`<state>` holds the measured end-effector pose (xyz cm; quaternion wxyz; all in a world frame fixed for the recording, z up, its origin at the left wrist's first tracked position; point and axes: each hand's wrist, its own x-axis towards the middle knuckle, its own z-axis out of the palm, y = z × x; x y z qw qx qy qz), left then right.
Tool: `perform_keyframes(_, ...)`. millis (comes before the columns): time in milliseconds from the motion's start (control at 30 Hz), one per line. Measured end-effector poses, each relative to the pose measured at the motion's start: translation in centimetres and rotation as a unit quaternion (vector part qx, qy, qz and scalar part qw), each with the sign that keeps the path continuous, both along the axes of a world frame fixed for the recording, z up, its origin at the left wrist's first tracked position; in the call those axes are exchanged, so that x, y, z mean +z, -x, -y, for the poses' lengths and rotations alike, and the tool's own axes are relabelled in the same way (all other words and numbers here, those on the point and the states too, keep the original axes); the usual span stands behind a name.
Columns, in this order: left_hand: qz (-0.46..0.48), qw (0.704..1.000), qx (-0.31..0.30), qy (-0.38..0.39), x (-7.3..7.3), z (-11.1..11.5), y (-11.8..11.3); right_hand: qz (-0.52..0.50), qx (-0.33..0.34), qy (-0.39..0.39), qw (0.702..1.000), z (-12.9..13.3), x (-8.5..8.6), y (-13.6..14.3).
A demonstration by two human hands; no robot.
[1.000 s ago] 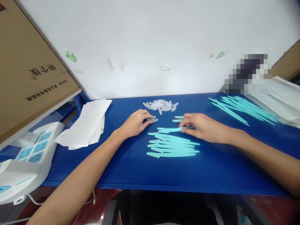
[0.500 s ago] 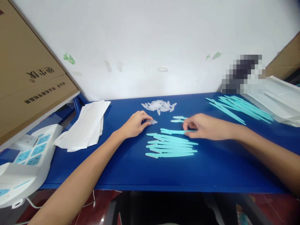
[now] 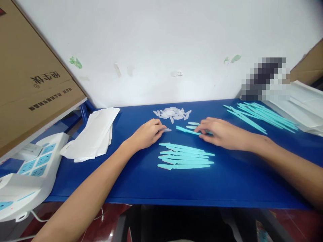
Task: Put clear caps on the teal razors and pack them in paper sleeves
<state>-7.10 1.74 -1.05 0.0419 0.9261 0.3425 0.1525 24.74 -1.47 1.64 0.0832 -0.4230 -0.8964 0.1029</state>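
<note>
My left hand (image 3: pixel 149 133) pinches small translucent white pieces (image 3: pixel 167 129) between thumb and fingertips, just below a loose pile of similar pieces (image 3: pixel 172 113). My right hand (image 3: pixel 216 133) grips a turquoise knife-shaped stick (image 3: pixel 187 130), whose free end points left toward my left hand. Two more turquoise sticks (image 3: pixel 193 123) lie partly under the right fingers. Nearer to me, several turquoise sticks (image 3: pixel 186 157) are laid out side by side in a row, with their wider ends to the left.
White flat bags (image 3: pixel 94 134) lie at the left beside a white power strip (image 3: pixel 41 164). A cardboard box (image 3: pixel 30 67) stands far left. At the right are a heap of turquoise sticks (image 3: pixel 267 115) and clear plastic bags (image 3: pixel 305 107). A white wall backs the blue table (image 3: pixel 141 188).
The held stick has moved up, away from the laid-out row, and now tilts down to the right. My left fingers have closed further over the small pieces.
</note>
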Motion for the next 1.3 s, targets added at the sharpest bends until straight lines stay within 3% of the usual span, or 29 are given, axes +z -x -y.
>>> perform_keyframes(267,0.095,0.99,0.012,0.103,0.49,0.32,-0.6,-0.033,-0.005,-0.076,0.997,0.05,-0.06,0.15)
perform_keyframes(367,0.132,0.982,0.026,0.133,0.71,0.5,-0.73,-0.056,-0.019,-0.07,0.996,0.21,0.19,0.16)
perform_keyframes(700,0.119,0.986,0.015,0.119,0.75,0.62,-0.6,-0.021,0.006,-0.098,0.995,0.11,-0.32,0.11)
perform_keyframes(1300,0.122,0.987,-0.005,0.108,0.66,0.92,-0.95,-0.023,0.012,-0.042,0.999,0.62,-0.47,0.9)
